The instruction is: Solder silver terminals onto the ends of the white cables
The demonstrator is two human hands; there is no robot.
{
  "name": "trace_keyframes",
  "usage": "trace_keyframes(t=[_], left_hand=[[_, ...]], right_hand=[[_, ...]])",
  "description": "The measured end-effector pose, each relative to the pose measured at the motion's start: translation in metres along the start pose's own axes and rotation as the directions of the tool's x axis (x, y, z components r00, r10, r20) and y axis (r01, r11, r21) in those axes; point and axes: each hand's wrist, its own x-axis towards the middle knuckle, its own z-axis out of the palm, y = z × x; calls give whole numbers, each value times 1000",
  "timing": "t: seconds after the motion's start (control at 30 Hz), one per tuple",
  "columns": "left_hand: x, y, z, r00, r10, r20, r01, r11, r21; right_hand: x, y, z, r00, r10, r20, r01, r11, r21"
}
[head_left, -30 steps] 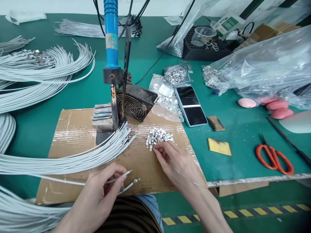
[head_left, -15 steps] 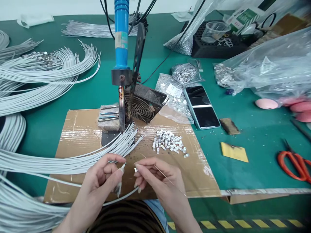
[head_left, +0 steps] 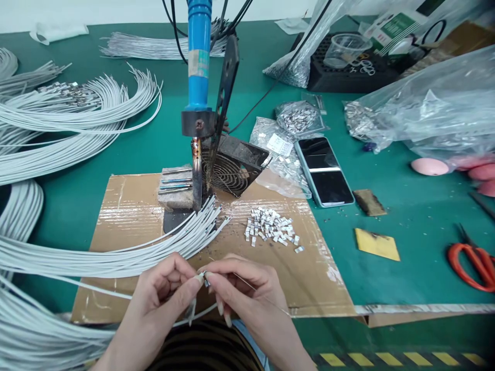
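My left hand pinches the end of a white cable, whose length trails off below the fingers. Fingertip to fingertip with it, my right hand pinches a small silvery metal clip against the cable end. A thin wire, perhaps solder, also runs through the right fingers. Fingers partly hide where clip and cable meet. Beyond the hands, a bundle of white cables lies with its ends under a blue soldering iron held upright in a stand. A pile of small metal clips lies to the right on the cardboard.
A small black fan leans behind the iron. Rightward are a phone, a yellow sponge and red-handled scissors. Coils of white cable cover the left side. Plastic bags of metal parts lie behind the phone.
My hands have come together: the right hand has moved left, bringing the clip to the cable end in my left fingers. The whole view has shifted slightly.
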Motion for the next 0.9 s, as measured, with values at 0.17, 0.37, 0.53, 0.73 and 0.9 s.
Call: trace_keyframes(t=[0.17,0.37,0.53,0.73,0.9], left_hand=[[1,-5,-1,1000,10,8,-10,1000,21],[-2,-4,1,999,18,-30,-17,999,35],[-6,-1,0,1000,3,-30,-2,999,48],[-5,-1,2,993,25,-118,-2,981,196],[-6,-4,9,975,162,-155,-95,925,367]], right_hand=[[0,2,-2,999,38,22,-39,998,56],[-1,3,-8,984,163,71,-170,980,100],[-3,0,-9,980,190,63,-194,979,65],[-7,-6,-9,995,94,35,-90,991,-97],[-6,-13,-10,993,120,16,-119,990,-72]])
